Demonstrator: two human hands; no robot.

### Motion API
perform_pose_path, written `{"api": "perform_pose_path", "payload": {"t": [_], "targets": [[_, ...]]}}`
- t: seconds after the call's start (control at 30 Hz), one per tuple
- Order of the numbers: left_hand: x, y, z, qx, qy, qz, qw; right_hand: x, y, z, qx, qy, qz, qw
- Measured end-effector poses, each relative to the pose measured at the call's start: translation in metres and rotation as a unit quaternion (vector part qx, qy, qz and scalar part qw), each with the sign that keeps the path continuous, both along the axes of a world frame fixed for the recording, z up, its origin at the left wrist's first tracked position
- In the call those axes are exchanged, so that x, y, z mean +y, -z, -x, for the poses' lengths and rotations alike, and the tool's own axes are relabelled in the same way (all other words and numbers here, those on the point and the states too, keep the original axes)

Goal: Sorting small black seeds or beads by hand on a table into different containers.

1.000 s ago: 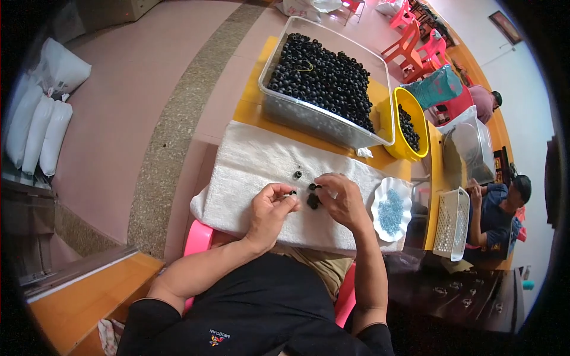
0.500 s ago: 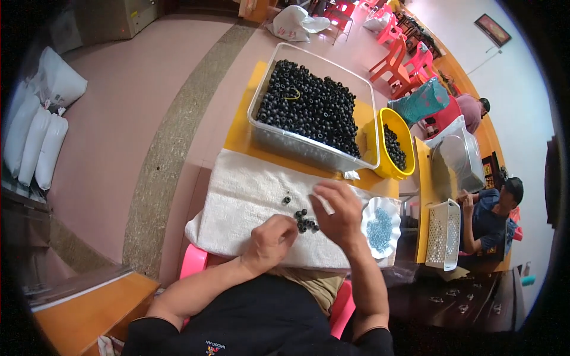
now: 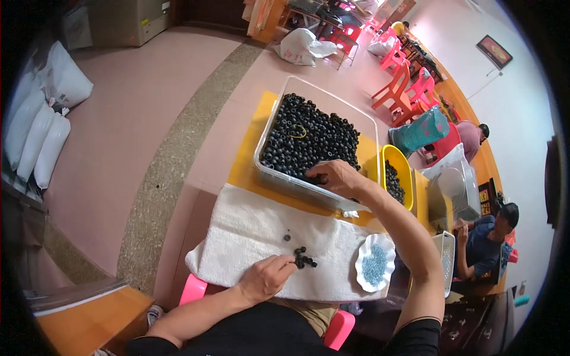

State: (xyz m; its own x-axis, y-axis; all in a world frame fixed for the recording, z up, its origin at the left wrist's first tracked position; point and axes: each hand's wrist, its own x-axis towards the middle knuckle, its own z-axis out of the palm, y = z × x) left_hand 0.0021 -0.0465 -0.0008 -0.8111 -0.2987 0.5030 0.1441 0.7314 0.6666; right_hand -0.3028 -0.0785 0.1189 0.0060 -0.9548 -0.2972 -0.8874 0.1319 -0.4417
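My right hand (image 3: 337, 177) reaches over the near wall of a clear plastic bin (image 3: 291, 181). Its curled fingers dip into a heap of small black ring-shaped beads (image 3: 314, 127); the fingertips are partly hidden there. On a white towel (image 3: 237, 219), my left hand (image 3: 268, 276) rests with its fingers pinched together, and what they hold, if anything, is too small to make out. Right beside those fingertips lies a little cluster of black beads (image 3: 304, 259). A single bead (image 3: 287, 237) sits apart, farther up the towel.
A scalloped white dish (image 3: 361, 274) of pale blue beads stands on the towel's right side. Behind it is a yellow tub (image 3: 406, 169) holding more black beads. A white perforated basket (image 3: 446, 255) stands farther right, near a seated person (image 3: 484, 240). White sacks (image 3: 50, 142) lean at far left.
My right hand has left the towel and moved up and forward into the bin of beads. My left hand stays by the cluster. The whole view has shifted, so the table sits lower.
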Motion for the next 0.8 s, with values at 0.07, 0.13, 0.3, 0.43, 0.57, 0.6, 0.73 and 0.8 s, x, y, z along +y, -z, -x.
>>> {"api": "perform_pose_path", "payload": {"t": [0.07,0.13,0.3,0.43,0.57,0.6,0.73,0.8], "targets": [[-0.001,-0.001,0.000,-0.004,-0.004,-0.007,1.000,-0.010,0.005,-0.003,0.065,-0.065,0.047,0.995],[-0.001,0.000,-0.001,-0.009,-0.005,-0.013,1.000,-0.019,0.006,-0.005,0.127,-0.113,0.056,0.984],[-0.006,-0.005,-0.001,-0.043,0.007,-0.004,0.999,-0.024,0.020,-0.002,0.122,-0.130,0.061,0.982],[-0.006,-0.006,-0.001,-0.057,0.011,-0.006,0.998,-0.027,0.027,-0.004,0.129,-0.112,0.081,0.982],[-0.006,-0.006,0.000,-0.062,0.017,-0.005,0.998,-0.032,0.038,-0.004,0.135,-0.119,0.108,0.978],[-0.006,-0.006,0.001,-0.065,0.013,-0.006,0.998,-0.039,0.031,-0.009,0.120,-0.113,0.075,0.983],[-0.006,-0.007,0.000,-0.067,0.009,-0.007,0.998,-0.049,0.039,-0.012,0.127,-0.113,0.079,0.982],[-0.006,-0.007,0.001,-0.069,0.008,-0.008,0.998,-0.055,0.041,-0.011,0.142,-0.110,0.086,0.980]]}}
